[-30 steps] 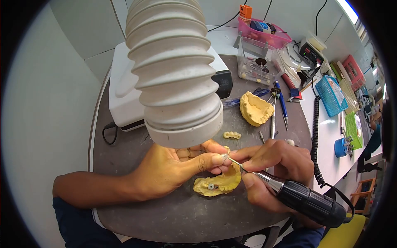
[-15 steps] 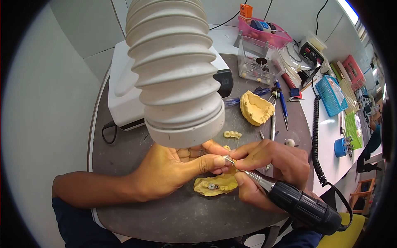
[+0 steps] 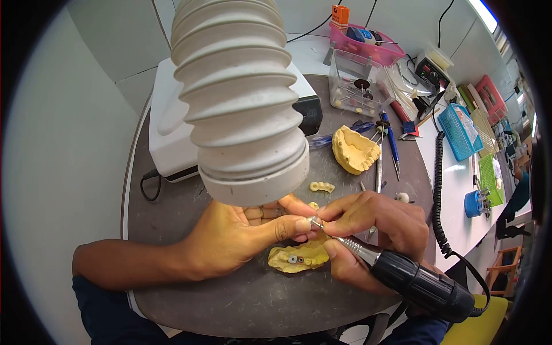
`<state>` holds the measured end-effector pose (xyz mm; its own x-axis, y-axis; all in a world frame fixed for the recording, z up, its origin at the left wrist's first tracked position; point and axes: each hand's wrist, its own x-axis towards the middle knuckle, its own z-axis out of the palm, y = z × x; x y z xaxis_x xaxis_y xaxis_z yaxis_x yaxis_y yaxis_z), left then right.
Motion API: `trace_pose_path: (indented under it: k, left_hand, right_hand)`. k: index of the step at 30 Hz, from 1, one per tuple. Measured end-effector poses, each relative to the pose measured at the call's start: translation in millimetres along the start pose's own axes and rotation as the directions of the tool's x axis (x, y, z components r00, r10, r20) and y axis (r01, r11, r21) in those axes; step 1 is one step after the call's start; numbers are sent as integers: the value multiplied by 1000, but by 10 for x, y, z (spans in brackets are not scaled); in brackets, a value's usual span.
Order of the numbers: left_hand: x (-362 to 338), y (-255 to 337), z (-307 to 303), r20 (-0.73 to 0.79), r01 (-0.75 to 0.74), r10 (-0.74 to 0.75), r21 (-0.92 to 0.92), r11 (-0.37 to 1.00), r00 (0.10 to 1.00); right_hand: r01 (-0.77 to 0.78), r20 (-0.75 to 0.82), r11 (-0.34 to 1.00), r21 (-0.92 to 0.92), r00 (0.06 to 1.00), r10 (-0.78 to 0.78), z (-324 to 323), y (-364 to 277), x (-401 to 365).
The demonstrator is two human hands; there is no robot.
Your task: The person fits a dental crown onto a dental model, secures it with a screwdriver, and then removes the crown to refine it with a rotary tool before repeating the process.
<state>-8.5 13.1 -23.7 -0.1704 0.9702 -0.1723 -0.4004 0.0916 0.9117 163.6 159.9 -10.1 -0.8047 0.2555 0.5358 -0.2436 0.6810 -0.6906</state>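
Observation:
My left hand (image 3: 241,236) pinches a tiny dental piece (image 3: 311,219) between thumb and fingertips, just under the mouth of a white ribbed suction hose (image 3: 241,103). A black rotary handpiece (image 3: 420,284) lies in my right hand (image 3: 374,230), gripped like a pen, and its metal bur touches the pinched piece. Below both hands a yellow plaster jaw model (image 3: 299,256) with metal implant posts lies on the grey round table (image 3: 230,299).
A second yellow jaw cast (image 3: 355,150) and a small tooth bridge (image 3: 321,186) lie further back, beside pens and hand tools (image 3: 386,150). A white machine (image 3: 172,132), clear bur box (image 3: 355,86), pink tray (image 3: 362,43) and blue basket (image 3: 460,132) stand behind; a coiled cord (image 3: 438,190) runs right.
My right hand has shifted slightly left and closer to my left hand, bringing the bur tight against the pinched piece. My left hand has stayed in place.

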Motion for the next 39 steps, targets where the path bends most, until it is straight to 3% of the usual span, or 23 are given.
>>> trace_pose_path:
  k: [17,20,22,26,39]
  left_hand:
    - [-4,-29,-4,-24,-30,31,54,998,999]
    - [0,-5,-19,-2,-25,25,72,997,1000]
    - [8,15,-23,22,-9,7,90,996,1000]
    - [0,6,-28,30,-14,12,76,997,999]
    - [1,22,-14,15,31,-33,100,994,999]
  right_hand:
    - [99,-10,992,-79,995,-100,23,0,-2]
    - [23,-21,1000,14,1000,-23,-28,-44,-46]
    - [-69,59,992,110,996,62,-84,-68,-66]
    - [-102,64,985,142,994,94,-78,-76,-61]
    - [-27,10,1000,2,1000,27,-31,-53,-8]
